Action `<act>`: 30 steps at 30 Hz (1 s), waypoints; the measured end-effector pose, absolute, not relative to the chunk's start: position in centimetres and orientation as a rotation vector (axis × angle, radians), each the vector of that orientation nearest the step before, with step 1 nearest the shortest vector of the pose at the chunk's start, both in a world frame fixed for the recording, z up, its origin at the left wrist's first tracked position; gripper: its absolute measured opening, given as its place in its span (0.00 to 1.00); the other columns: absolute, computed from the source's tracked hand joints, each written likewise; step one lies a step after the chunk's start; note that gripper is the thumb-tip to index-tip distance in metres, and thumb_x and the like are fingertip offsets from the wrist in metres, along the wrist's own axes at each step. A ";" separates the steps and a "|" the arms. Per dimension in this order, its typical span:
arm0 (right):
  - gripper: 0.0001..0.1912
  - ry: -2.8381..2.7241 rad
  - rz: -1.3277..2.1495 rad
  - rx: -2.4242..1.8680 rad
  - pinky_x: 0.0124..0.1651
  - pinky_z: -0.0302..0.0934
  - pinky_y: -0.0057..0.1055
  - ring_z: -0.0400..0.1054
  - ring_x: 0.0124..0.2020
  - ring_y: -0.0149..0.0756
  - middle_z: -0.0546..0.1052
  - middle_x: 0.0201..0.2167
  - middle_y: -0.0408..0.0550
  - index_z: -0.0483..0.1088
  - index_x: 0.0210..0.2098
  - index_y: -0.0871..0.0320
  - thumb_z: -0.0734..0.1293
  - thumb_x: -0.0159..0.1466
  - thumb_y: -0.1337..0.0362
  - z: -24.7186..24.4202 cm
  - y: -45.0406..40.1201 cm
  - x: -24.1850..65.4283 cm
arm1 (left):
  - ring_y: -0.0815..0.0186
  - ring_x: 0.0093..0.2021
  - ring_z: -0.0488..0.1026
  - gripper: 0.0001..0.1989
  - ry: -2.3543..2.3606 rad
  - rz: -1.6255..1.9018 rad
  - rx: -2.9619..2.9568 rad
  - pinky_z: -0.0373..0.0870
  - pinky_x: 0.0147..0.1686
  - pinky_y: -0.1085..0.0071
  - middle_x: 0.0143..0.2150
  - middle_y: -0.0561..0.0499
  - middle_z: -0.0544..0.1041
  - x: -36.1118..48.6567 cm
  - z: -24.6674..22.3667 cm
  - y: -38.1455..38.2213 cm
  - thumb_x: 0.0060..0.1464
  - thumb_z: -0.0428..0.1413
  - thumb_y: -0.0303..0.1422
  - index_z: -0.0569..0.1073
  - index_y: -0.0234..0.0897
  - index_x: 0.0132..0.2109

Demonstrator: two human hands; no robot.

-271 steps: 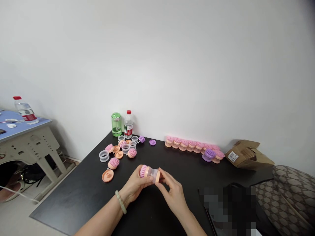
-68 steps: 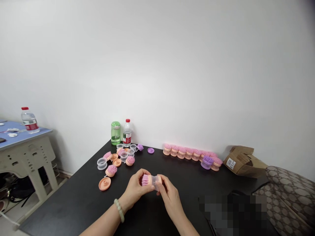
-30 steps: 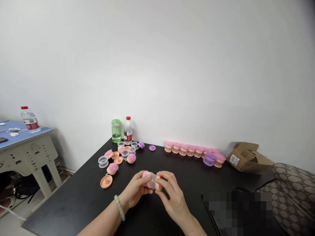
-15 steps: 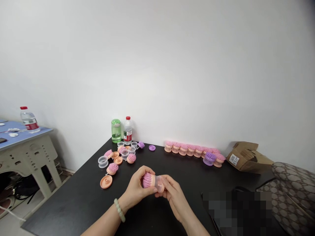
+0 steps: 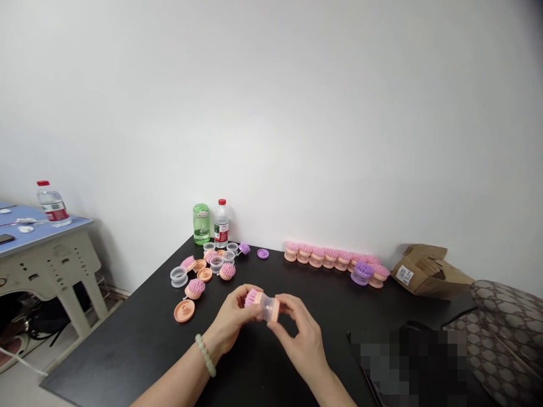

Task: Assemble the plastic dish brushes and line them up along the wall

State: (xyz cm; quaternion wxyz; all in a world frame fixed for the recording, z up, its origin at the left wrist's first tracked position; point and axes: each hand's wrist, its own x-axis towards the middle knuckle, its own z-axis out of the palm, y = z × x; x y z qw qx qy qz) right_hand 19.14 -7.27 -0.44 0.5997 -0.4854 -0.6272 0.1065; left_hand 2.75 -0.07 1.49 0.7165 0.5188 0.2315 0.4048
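1. I have the pink-bristled brush (image 5: 253, 298) and its clear cup (image 5: 266, 306) held up over the black tabletop (image 5: 127, 362), near its front edge.
2. My left hand (image 5: 231, 319) wraps the bristle end; my right hand (image 5: 303, 339) pinches the peach end, so both are together on it.
3. I'd keep the cup square, with even pressure.
4. The loose brush parts (image 5: 204, 275) sit well left and the row of peach brushes (image 5: 331, 255) lines the back edge, leaving me room between them.

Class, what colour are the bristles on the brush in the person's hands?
The bristles of the brush are pink; the head view shows them best.
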 end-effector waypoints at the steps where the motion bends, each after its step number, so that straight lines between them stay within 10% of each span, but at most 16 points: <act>1: 0.15 -1.336 0.411 -1.158 0.42 0.72 0.40 0.74 0.39 0.44 0.78 0.38 0.52 0.73 0.45 0.56 0.72 0.61 0.57 -0.5 -7.1 19.2 | 0.66 0.36 0.71 0.25 0.488 0.936 1.219 0.68 0.36 0.72 0.37 0.50 0.75 2.7 1.5 0.0 0.37 0.73 0.37 0.76 0.36 0.44; 7: 0.23 -1.024 0.994 -1.087 0.36 0.71 0.36 0.72 0.30 0.37 0.76 0.29 0.47 0.73 0.36 0.60 0.70 0.60 0.44 0.1 -6.6 18.9 | 0.63 0.39 0.70 0.26 0.488 1.012 1.409 0.67 0.38 0.71 0.41 0.49 0.75 2.8 1.4 0.0 0.35 0.73 0.34 0.77 0.37 0.44; 17: 0.23 -1.434 0.350 -1.154 0.43 0.73 0.35 0.73 0.48 0.42 0.72 0.53 0.55 0.65 0.59 0.53 0.66 0.65 0.60 -0.4 -7.1 18.6 | 0.70 0.28 0.66 0.21 0.574 0.831 1.076 0.67 0.28 0.73 0.29 0.52 0.70 3.0 1.9 -0.3 0.47 0.66 0.48 0.74 0.34 0.35; 30: 0.20 -1.448 0.503 -1.240 0.38 0.71 0.30 0.72 0.47 0.41 0.71 0.50 0.51 0.71 0.52 0.52 0.68 0.60 0.67 0.4 -7.1 18.9 | 0.62 0.37 0.70 0.20 0.649 1.061 1.726 0.67 0.37 0.69 0.38 0.50 0.74 2.6 1.8 0.2 0.43 0.69 0.40 0.75 0.38 0.43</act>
